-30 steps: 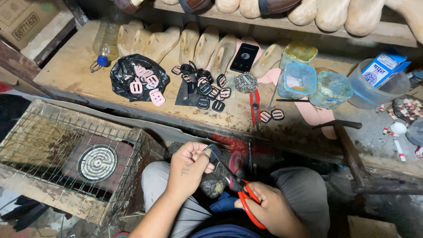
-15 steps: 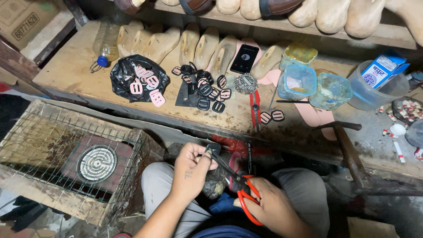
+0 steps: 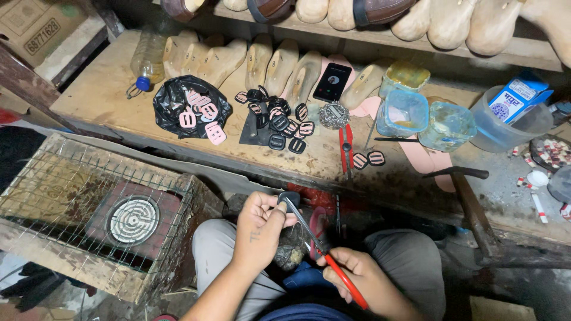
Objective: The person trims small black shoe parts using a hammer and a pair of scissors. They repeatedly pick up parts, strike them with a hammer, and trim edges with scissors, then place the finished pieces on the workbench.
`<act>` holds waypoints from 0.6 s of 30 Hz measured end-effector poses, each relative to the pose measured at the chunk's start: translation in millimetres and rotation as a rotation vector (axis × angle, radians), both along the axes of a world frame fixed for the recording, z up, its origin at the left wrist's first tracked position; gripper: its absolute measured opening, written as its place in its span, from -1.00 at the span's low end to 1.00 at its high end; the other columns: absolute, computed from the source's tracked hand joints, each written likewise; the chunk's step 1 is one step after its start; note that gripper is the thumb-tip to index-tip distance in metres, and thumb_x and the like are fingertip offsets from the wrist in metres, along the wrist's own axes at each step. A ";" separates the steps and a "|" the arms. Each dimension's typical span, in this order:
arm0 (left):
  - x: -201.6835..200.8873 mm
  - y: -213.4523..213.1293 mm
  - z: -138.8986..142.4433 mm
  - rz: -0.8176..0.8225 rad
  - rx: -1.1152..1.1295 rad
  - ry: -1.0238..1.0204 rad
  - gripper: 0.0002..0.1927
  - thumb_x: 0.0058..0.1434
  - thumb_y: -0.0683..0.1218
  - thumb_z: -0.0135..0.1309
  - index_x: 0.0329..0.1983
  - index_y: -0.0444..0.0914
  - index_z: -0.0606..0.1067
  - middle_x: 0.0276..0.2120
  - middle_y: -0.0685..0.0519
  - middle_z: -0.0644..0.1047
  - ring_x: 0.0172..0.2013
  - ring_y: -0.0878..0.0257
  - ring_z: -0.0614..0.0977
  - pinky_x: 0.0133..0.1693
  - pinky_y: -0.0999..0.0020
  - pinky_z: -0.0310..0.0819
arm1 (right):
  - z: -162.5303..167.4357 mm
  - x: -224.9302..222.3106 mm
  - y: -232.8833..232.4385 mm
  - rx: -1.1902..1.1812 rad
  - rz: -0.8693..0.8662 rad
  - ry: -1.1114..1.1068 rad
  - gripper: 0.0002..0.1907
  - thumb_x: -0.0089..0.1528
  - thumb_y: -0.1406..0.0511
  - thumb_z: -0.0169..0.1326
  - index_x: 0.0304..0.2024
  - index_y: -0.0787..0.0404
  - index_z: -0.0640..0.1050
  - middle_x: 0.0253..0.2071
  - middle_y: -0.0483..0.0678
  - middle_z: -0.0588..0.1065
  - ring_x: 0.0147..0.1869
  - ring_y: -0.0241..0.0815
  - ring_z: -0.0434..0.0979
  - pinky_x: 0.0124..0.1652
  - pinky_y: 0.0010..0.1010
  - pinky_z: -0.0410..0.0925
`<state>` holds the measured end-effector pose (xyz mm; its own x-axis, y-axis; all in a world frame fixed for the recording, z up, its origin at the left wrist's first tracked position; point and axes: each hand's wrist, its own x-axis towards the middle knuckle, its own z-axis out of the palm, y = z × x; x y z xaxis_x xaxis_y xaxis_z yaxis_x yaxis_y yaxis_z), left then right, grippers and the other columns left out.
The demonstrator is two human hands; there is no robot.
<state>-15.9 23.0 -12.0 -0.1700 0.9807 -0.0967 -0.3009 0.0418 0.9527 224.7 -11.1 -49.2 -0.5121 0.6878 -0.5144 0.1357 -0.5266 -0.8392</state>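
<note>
My left hand (image 3: 260, 229) pinches a small black buckle (image 3: 289, 198) between thumb and fingertips, held over my lap. My right hand (image 3: 357, 279) grips red-handled pliers (image 3: 333, 267), whose thin metal jaws reach up and left to the buckle. Under the two hands a dark rounded block (image 3: 288, 255) rests between my knees. On the wooden bench (image 3: 113, 101) beyond lie several black and pink buckles (image 3: 278, 122), some on a dark sheet, others spilling from a black plastic bag (image 3: 189, 107).
Wooden shoe lasts (image 3: 267, 62) line the back of the bench, with a phone (image 3: 332, 82), plastic tubs (image 3: 404, 113), a second red tool (image 3: 345, 148), a hammer (image 3: 470, 196) and a bottle (image 3: 146, 59). A wire cage over a coil heater (image 3: 128, 220) stands at my left.
My left hand has lifted slightly with the buckle. The pliers have shifted up with it, their jaws staying on the buckle.
</note>
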 end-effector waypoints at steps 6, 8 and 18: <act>-2.2 -0.6 -5.6 0.000 -0.003 0.021 -0.91 0.32 -0.26 -0.01 -0.17 -0.40 0.37 -0.28 -0.09 0.60 -0.33 0.24 0.71 -0.22 0.33 0.68 | 12.6 -5.0 -1.7 0.018 -0.042 -0.101 -0.82 0.18 0.29 0.24 -0.19 0.22 0.61 -0.57 -0.24 0.41 -0.63 -0.44 0.28 -0.58 -0.56 0.17; -2.6 -0.5 -6.3 0.000 0.001 0.026 -0.92 0.31 -0.26 -0.01 -0.17 -0.40 0.37 -0.28 -0.08 0.60 -0.32 0.24 0.71 -0.21 0.34 0.68 | 12.1 -6.2 -2.2 0.069 -0.041 -0.110 -0.84 0.19 0.30 0.26 -0.23 0.23 0.61 -0.55 -0.25 0.42 -0.57 -0.46 0.29 -0.53 -0.57 0.18; -4.2 -1.7 -4.7 0.007 -0.063 0.110 -0.92 0.32 -0.26 0.03 -0.17 -0.40 0.41 -0.33 -0.10 0.60 -0.38 0.24 0.68 -0.30 0.39 0.59 | 5.3 -6.0 -4.5 0.265 -0.048 -0.152 -0.80 0.12 0.32 0.37 -0.31 0.25 0.60 -0.47 -0.23 0.49 -0.38 -0.46 0.36 -0.37 -0.54 0.30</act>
